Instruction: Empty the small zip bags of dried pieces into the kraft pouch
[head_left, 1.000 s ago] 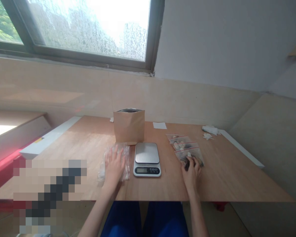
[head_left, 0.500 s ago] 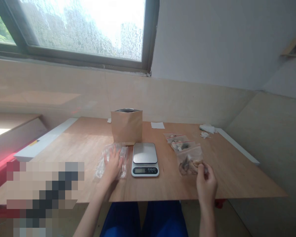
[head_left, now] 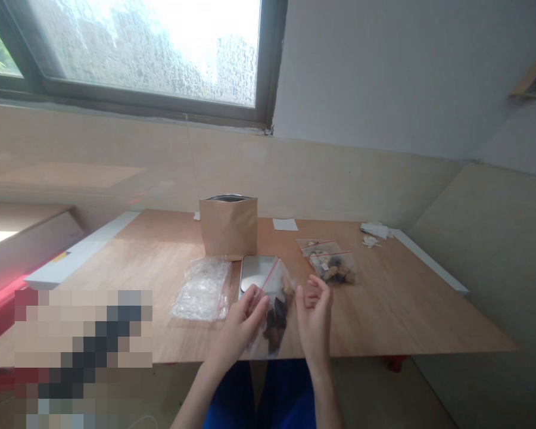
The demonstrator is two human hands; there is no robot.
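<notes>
Filled zip bag (head_left: 277,310) is held partly over the scale (head_left: 255,275), pinched near its red strip by the left hand (head_left: 248,316); the right hand (head_left: 313,307) is loosely curled just beside, apparently empty. Light, limp, slippery handling is expected — the dark pieces (head_left: 274,335) perhaps brittle — so the flat top edge is best gripped.

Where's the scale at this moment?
In the head view, the scale is at lower centre on the table, right of the clear plastic bags, in front of the brown pouch, partly hidden by the filled bag in the left hand.
</notes>
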